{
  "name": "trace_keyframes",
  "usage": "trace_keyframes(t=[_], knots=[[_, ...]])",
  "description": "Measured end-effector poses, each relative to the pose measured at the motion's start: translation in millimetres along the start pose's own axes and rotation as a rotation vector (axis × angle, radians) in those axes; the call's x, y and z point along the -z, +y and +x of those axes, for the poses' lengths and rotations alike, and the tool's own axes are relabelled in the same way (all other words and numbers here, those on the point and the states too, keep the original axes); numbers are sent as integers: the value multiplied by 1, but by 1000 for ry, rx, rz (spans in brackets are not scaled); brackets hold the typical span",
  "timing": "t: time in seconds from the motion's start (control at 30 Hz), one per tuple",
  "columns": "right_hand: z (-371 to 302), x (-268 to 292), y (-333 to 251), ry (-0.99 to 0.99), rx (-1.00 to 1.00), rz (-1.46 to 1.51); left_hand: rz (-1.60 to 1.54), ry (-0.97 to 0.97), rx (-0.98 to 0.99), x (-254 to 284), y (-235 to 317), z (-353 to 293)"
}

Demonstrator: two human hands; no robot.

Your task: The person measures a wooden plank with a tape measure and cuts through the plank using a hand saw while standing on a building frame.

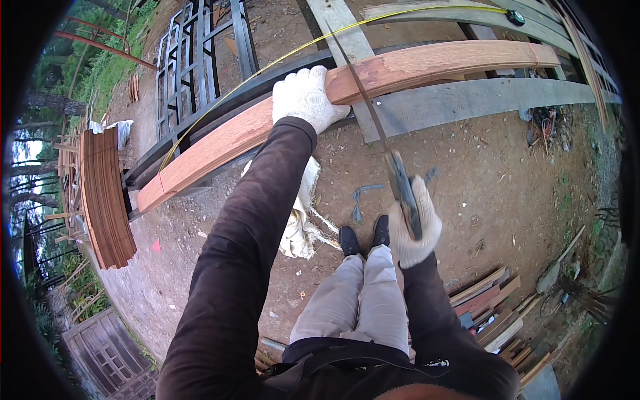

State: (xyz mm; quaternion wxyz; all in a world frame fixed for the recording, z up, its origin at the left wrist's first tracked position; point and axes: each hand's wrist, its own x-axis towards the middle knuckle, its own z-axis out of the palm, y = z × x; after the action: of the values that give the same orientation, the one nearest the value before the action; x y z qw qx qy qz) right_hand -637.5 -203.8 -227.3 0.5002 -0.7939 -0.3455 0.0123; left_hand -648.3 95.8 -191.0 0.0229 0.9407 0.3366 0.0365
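A long reddish-brown wooden plank (440, 65) lies across a dark metal beam and grey boards in front of me. My left hand (301, 97), in a white knit glove, grips the plank near its middle, its fingers over the far edge. In my right hand (420, 233), also gloved, is the dark handle of a hand saw (403, 190). The narrow blade runs away from me and crosses the plank just right of my left hand. Whether its teeth have cut into the wood I cannot tell.
A tape measure (515, 17) lies at the far right, its yellow tape stretched along the plank's far side. Black metal frames (200, 63) stand far left, near a stack of brown boards (105, 197). A whitish sack (298, 230) and wood offcuts (490, 300) lie on the dirt.
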Motion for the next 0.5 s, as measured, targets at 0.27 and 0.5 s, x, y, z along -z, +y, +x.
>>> trace_keyframes(t=[0.27,0.5], knots=[[-49,34,-4,-129,-199,-95,-14,-45,11,6,-5,0],[62,-33,5,105,86,182,-24,-28,-23,1,14,6]])
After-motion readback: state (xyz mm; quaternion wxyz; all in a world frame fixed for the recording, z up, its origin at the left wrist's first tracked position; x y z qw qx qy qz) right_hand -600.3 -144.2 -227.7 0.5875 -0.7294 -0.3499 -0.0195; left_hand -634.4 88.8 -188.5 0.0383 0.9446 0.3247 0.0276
